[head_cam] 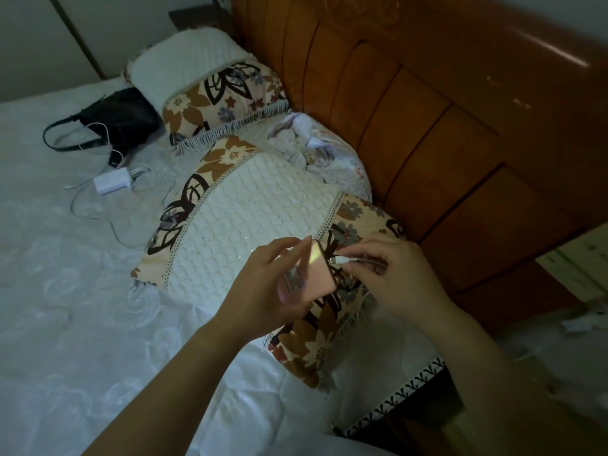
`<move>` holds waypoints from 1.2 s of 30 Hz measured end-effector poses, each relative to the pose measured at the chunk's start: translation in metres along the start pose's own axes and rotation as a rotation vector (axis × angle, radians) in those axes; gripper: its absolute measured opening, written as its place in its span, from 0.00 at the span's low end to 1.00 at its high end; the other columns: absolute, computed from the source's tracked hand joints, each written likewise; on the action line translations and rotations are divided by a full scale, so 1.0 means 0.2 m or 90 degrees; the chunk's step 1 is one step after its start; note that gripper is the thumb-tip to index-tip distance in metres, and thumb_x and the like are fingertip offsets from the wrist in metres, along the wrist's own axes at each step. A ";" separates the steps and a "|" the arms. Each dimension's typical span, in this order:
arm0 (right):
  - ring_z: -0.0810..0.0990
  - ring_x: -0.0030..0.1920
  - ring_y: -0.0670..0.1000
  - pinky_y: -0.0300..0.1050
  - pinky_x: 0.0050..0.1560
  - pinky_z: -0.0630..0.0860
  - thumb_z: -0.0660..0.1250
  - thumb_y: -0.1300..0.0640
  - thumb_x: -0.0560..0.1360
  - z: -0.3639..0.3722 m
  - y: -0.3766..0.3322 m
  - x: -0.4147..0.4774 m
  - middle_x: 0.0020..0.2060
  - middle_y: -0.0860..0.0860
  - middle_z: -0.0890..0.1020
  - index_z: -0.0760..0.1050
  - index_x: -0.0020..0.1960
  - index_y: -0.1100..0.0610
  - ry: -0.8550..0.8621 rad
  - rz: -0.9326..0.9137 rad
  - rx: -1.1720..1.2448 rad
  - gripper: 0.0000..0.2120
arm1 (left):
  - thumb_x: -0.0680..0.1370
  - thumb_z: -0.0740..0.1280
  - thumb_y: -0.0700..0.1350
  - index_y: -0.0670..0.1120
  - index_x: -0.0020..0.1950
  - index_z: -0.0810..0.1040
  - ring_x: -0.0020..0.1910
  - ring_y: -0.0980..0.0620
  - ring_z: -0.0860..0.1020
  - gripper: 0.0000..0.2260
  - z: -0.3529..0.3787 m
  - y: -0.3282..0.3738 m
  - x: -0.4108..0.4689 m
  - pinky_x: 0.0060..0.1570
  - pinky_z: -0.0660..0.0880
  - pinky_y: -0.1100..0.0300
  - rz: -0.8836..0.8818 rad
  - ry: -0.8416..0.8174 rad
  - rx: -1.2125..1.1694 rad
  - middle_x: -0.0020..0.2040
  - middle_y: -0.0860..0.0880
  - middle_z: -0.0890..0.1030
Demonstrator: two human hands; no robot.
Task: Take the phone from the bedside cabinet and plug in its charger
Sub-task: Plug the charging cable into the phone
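A pink phone (316,274) is held above the near pillow, back side up and tilted, in my left hand (263,284). My right hand (391,274) pinches the white charger cable plug (343,260) right at the phone's end edge; whether the plug sits in the port I cannot tell. The cable runs back under my right fingers. The bedside cabinet (582,258) shows as a pale corner at the right edge, beyond the headboard.
Two flowered pillows (250,205) lie against the wooden headboard (427,126). A second white charger block (110,184) with a loose cable and a black bag (118,116) rest on the white bedspread (82,307) at the left.
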State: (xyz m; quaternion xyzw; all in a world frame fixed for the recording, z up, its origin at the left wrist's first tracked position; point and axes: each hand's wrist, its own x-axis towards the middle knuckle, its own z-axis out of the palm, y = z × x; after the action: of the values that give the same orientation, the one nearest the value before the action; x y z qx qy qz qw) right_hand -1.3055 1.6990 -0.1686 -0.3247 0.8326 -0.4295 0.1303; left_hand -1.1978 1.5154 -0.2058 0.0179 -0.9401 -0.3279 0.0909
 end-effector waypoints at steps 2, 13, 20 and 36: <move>0.78 0.43 0.45 0.38 0.43 0.77 0.70 0.60 0.71 0.00 0.00 0.00 0.43 0.48 0.80 0.80 0.51 0.52 0.010 -0.006 -0.007 0.10 | 0.61 0.73 0.52 0.54 0.71 0.60 0.60 0.49 0.69 0.41 -0.01 0.00 0.00 0.54 0.69 0.58 0.007 -0.005 0.003 0.65 0.47 0.71; 0.78 0.44 0.46 0.40 0.44 0.78 0.69 0.61 0.71 -0.02 -0.01 -0.02 0.44 0.48 0.79 0.80 0.52 0.52 0.003 -0.033 -0.075 0.10 | 0.61 0.73 0.52 0.52 0.71 0.61 0.61 0.49 0.69 0.40 0.02 0.05 0.01 0.53 0.69 0.57 0.029 -0.023 0.010 0.65 0.46 0.72; 0.78 0.43 0.47 0.40 0.43 0.77 0.70 0.60 0.71 -0.06 0.00 -0.02 0.43 0.47 0.79 0.80 0.51 0.53 0.005 -0.027 -0.077 0.10 | 0.61 0.74 0.52 0.51 0.71 0.61 0.61 0.48 0.68 0.41 0.02 0.07 0.03 0.53 0.66 0.59 0.025 -0.023 0.028 0.66 0.46 0.71; 0.76 0.42 0.46 0.38 0.42 0.74 0.69 0.57 0.72 -0.14 -0.02 0.00 0.43 0.48 0.79 0.80 0.51 0.53 -0.078 -0.038 -0.139 0.09 | 0.61 0.78 0.50 0.52 0.71 0.62 0.62 0.48 0.68 0.42 0.00 0.12 0.05 0.52 0.67 0.57 0.034 -0.054 0.060 0.67 0.47 0.70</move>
State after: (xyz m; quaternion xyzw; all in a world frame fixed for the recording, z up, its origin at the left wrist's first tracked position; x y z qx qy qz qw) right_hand -1.3169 1.7153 -0.1480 -0.3869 0.8549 -0.3194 0.1321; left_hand -1.2076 1.5331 -0.1897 -0.0172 -0.9577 -0.2810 0.0588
